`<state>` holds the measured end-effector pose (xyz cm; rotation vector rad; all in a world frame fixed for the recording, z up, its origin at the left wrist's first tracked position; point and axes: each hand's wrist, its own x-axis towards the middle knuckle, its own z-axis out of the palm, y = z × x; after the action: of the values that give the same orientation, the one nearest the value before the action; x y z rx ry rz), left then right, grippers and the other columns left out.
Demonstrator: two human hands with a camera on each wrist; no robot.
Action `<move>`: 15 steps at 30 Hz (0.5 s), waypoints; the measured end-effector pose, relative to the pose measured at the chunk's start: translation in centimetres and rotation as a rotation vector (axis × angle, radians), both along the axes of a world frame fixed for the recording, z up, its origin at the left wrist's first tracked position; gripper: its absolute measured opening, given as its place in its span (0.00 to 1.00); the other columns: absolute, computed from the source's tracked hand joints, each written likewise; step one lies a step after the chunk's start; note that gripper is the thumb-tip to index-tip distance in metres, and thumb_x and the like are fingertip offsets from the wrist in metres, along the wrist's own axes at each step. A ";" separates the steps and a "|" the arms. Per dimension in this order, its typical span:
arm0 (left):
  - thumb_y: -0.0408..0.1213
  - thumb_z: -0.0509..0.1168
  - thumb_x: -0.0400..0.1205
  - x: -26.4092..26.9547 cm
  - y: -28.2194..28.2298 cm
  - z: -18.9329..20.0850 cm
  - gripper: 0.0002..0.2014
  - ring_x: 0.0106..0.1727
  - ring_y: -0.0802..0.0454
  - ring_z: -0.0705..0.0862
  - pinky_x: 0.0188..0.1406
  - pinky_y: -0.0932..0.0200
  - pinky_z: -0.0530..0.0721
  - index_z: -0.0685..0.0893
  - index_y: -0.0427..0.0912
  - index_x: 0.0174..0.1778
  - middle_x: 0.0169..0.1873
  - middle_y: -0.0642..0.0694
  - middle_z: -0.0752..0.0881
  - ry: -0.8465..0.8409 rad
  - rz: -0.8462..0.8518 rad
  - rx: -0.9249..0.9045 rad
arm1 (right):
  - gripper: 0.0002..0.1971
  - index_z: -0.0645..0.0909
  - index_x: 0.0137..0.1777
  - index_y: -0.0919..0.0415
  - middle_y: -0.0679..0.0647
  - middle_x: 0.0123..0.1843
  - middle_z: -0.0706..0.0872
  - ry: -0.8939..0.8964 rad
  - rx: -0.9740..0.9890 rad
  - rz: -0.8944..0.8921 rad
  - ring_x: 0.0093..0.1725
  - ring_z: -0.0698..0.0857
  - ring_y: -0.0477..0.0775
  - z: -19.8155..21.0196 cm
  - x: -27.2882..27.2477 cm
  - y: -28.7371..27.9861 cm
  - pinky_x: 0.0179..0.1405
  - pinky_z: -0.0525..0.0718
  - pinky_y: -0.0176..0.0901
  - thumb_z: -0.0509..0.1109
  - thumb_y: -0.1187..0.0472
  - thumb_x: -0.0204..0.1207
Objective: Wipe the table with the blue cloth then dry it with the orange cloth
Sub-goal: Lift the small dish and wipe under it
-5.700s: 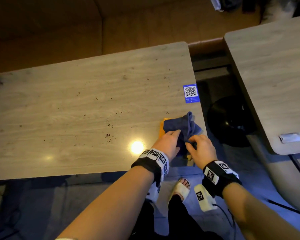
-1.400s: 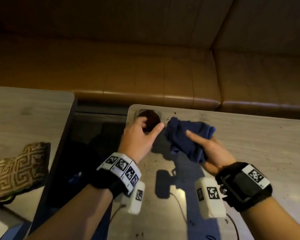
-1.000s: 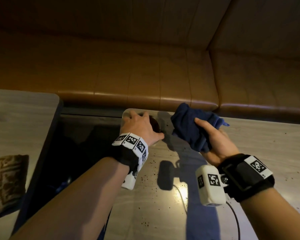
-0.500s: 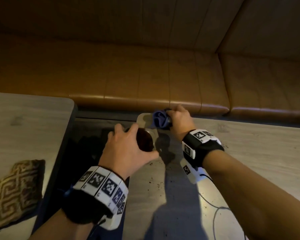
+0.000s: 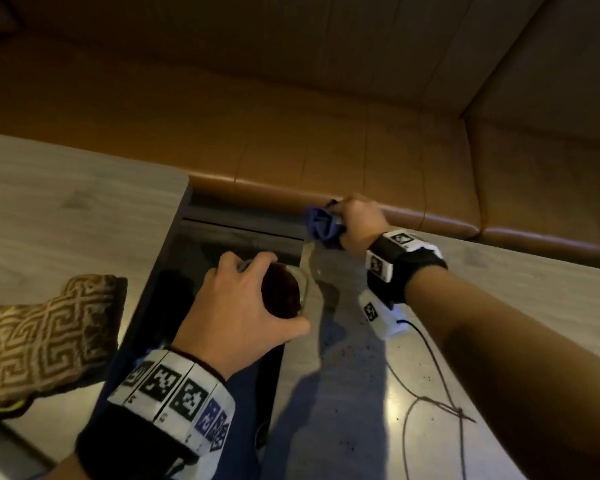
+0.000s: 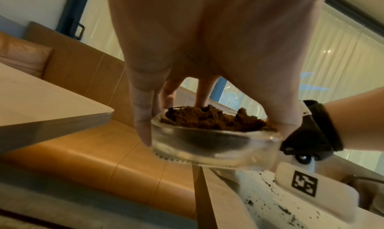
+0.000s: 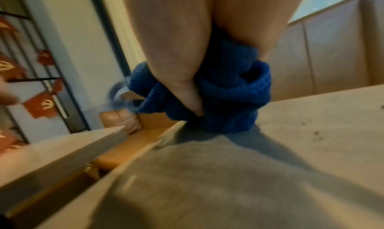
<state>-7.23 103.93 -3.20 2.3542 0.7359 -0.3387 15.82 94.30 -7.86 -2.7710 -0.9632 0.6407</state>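
No readable words or brand names showed anywhere; the only markings were black-and-white square code tags on the white wristbands (image 5: pixel 174 382) and on the small white camera units (image 6: pixel 305 185) strapped under each wrist, and red paper shapes with a pale emblem (image 7: pixel 43 103) hung on a wall in the right wrist view, too blurred to read further.

The left hand (image 5: pixel 236 313) held a shallow clear glass dish (image 6: pixel 207 144) from above, fingers and thumb curled down around its rim. The dish was heaped with a dark brown, crumbly powder (image 6: pixel 212 119). It was lifted at the table's left edge, partly over the dark gap between the two tables.

The right hand (image 5: pixel 361 223) was clenched around the blue cloth (image 5: pixel 321 228), bunched into a wad, with the thumb pressed into its folds in the right wrist view. The cloth sat at the far left corner of the pale wood-grain table (image 5: pixel 499 306), pressed against the surface or just above it; the blur left that unclear. Dark crumbs (image 6: pixel 284 208) were scattered over the tabletop near the hands, and a thin dark cable (image 5: pixel 426 393) trailed across it from the right wrist unit.

A second wood-grain table (image 5: pixel 66 220) stood to the left with a brown cushion with a Greek-key pattern (image 5: pixel 42 337) lying on it. A tan leather bench (image 5: pixel 291 150) ran behind both tables.
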 end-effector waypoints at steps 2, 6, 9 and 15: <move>0.69 0.74 0.62 -0.7 -0.5 -0.1 0.43 0.67 0.49 0.74 0.61 0.52 0.80 0.65 0.69 0.73 0.63 0.54 0.69 -0.041 0.009 0.001 | 0.24 0.79 0.67 0.54 0.55 0.66 0.80 0.050 0.049 0.096 0.65 0.80 0.57 -0.2 -2.6 -0.8 0.65 0.78 0.46 0.77 0.61 0.70; 0.69 0.75 0.62 -1.6 -1.8 0.6 0.43 0.64 0.52 0.75 0.56 0.57 0.77 0.65 0.69 0.72 0.60 0.54 0.69 -0.055 -0.028 0.011 | 0.23 0.79 0.68 0.56 0.55 0.68 0.76 0.045 0.134 0.287 0.67 0.76 0.56 0.4 -10.6 -6.2 0.69 0.73 0.44 0.72 0.67 0.73; 0.70 0.75 0.62 -2.6 -2.2 1.5 0.43 0.64 0.51 0.74 0.57 0.56 0.78 0.65 0.69 0.73 0.61 0.54 0.70 -0.048 -0.049 0.006 | 0.21 0.82 0.65 0.59 0.57 0.61 0.80 0.070 0.147 0.422 0.61 0.79 0.60 0.3 -13.3 -9.8 0.62 0.77 0.44 0.74 0.67 0.70; 0.69 0.75 0.63 -1.5 -2.4 2.4 0.44 0.68 0.50 0.72 0.62 0.54 0.76 0.64 0.69 0.73 0.64 0.52 0.69 -0.016 -0.074 -0.002 | 0.14 0.80 0.62 0.59 0.48 0.56 0.79 -0.030 0.372 -0.062 0.53 0.80 0.44 3.4 -7.0 -9.5 0.47 0.75 0.25 0.69 0.66 0.77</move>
<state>-8.72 101.55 -0.79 2.3837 0.6418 -0.3519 8.80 84.79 -4.47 -2.4750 -0.8936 0.3664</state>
